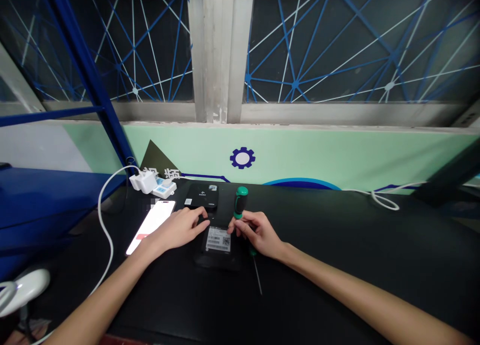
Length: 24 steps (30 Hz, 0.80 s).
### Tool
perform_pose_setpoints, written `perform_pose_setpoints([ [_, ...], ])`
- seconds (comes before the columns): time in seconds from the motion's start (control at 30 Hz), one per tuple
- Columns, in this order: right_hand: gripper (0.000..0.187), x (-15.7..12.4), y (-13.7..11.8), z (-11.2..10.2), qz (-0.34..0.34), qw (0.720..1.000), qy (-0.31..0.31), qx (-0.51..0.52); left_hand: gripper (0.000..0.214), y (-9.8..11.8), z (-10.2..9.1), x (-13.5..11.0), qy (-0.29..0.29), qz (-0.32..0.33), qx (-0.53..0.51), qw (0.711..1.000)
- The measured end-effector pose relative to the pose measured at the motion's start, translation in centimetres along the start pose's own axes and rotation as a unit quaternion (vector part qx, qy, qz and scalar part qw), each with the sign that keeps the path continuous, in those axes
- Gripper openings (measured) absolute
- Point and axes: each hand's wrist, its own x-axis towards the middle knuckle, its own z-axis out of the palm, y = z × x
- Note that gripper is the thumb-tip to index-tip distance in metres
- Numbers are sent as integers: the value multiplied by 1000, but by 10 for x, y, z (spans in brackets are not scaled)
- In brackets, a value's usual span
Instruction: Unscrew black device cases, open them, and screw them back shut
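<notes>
My right hand (257,232) is shut around a screwdriver with a green and black handle (241,202), whose thin shaft (257,277) points down toward me. Its fingertips reach the near black device (217,250), a flat box with a white QR-code label (218,240). My left hand (178,229) lies flat, fingertips on that device's far edge and palm beside a lit smartphone (150,227). A second flat black device (200,197) sits just beyond, partly hidden by my left fingers.
Everything lies on a black tabletop (337,250). A white charger (143,182) and white socket strip (164,188) stand at the far left, with a white cable (103,225) looping toward me. A blue surface (37,205) lies left, and a mint wall (300,155) rises behind.
</notes>
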Motion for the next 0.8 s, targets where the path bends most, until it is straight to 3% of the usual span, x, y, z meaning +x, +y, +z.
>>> perform_pose_setpoints([
  [0.13, 39, -1, -2, 0, -8, 1000, -9, -7, 33, 2, -1, 1, 10, 1, 9, 1000],
  [0.23, 35, 0, -1, 2, -7, 1000, 19, -10, 31, 2, -2, 0, 18, -3, 17, 1000],
  [0.5, 37, 3, 10, 6, 87, 989, 79, 86, 31, 1, -2, 0, 19, -2, 17, 1000],
  [0.8, 40, 4, 4, 6, 107, 983, 77, 127, 34, 3, -4, -1, 14, -3, 21, 1000],
])
